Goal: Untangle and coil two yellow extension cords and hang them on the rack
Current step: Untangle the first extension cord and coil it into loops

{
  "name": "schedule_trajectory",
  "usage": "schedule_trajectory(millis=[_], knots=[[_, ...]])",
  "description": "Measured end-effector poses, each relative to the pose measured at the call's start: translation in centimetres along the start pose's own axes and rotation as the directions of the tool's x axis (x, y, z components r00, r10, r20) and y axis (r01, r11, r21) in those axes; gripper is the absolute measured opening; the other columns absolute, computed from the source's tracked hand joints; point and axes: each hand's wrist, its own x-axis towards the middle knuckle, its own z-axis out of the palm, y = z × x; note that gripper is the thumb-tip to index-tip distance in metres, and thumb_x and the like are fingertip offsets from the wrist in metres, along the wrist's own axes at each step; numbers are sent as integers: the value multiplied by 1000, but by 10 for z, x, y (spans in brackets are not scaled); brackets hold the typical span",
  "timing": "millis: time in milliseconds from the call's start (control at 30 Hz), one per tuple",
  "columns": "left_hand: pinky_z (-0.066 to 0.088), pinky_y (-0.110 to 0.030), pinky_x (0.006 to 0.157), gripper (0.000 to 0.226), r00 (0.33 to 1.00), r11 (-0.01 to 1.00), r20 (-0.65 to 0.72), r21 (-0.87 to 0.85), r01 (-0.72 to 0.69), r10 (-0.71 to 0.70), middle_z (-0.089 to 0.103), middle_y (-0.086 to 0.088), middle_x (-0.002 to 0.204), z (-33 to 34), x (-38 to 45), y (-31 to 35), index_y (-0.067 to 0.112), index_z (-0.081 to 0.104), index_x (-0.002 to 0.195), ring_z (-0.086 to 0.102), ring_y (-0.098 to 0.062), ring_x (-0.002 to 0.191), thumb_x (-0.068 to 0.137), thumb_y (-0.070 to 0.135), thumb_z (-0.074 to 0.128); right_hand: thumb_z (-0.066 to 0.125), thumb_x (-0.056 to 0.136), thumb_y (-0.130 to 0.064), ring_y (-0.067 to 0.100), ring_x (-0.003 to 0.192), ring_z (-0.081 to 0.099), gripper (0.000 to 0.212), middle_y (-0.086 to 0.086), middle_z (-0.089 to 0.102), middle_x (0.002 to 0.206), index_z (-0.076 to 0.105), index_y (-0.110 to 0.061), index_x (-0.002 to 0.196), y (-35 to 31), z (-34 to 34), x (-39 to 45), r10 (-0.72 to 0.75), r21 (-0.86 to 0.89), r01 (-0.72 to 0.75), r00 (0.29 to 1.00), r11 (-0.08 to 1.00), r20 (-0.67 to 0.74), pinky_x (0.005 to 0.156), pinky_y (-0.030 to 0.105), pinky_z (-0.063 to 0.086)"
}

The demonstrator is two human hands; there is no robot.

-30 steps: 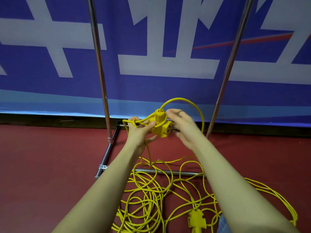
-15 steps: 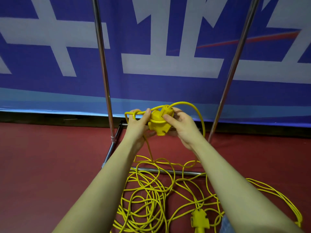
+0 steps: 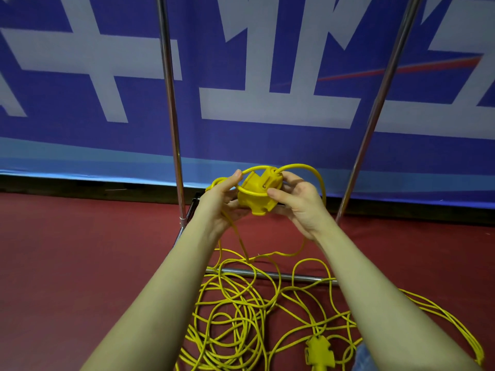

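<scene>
Socket block held between both hands, cable loop around it.

The yellow socket block (image 3: 258, 195) sits in front of the rack's left pole (image 3: 171, 108); right hand (image 3: 297, 203) grips its right side, left hand (image 3: 222, 199) pinches the loop (image 3: 253, 193) on its left. Tangled cords (image 3: 241, 311) lie below on the floor.

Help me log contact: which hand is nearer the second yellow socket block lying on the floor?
Right. The right hand is raised almost above the floor socket block; the left hand is at similar height but farther to its left.
</scene>
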Motion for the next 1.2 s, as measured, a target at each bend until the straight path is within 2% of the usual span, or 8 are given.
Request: schedule_trajectory(millis=[133,333,433,633,700,867,1033,1200], knots=[[56,-41,74,24,998,998,59,61,17,-21,73,-13,88,2,-4,3,20,67,102,71,-26,76,92,40,58,60,80,0,14,87,67,27,0,71,92,61,-11,106,-6,-1,-3,-4,9,4,999,1000,33,78,35,56],[52,-53,86,18,992,990,-97,-104,-96,85,66,-20,94,11,-5,1,11,68,88,65,-34,86,94,26,60,61,89,-8,12,88,65,19,-3,67,98,62,-19,103,-1,16,-1,18,-15,-21,985,1000,-173,89,46,51],[42,-62,97,16,978,979,-164,-140,-149,125,59,-22,101,8,-1,2,6,64,91,57,-32,91,93,23,62,62,89,-10,20,83,65,17,5,66,95,58,-21,101,2,23,1,136,123,-113,971,986,-197,87,46,51],[55,-35,65,13,966,984,-204,-57,-171,156,65,-6,73,8,-1,3,15,58,83,65,-15,56,93,22,63,55,91,2,21,86,64,22,3,64,92,56,-19,100,0,25,2,83,198,-46,980,979,-182,86,37,51],[50,-32,64,24,978,994,-181,2,-108,107,61,-9,75,6,-3,5,20,58,70,59,-19,57,92,29,64,53,92,2,21,88,63,23,1,64,90,56,-18,100,2,24,2,67,178,-31,978,983,-198,82,33,53],[57,-31,57,17,985,995,-140,-9,-99,97,68,-7,76,5,-10,10,16,57,82,69,-19,58,92,30,64,51,95,-3,17,90,65,21,2,65,96,53,-19,108,1,17,2,14,95,0,990,995,-141,86,32,52],[54,-39,77,17,953,973,-201,71,-218,228,66,-11,80,10,-13,8,12,62,75,64,-31,79,89,19,68,65,87,-7,4,87,63,25,-3,66,92,59,-14,110,3,22,5,-166,-149,128,947,980,-275,78,15,48],[57,-37,79,13,957,977,-196,74,-202,213,65,-17,92,11,-15,4,10,62,82,67,-31,89,90,19,67,64,88,-8,13,85,60,13,-2,64,85,60,-19,94,9,22,5,-185,-134,149,929,980,-320,82,30,49]])
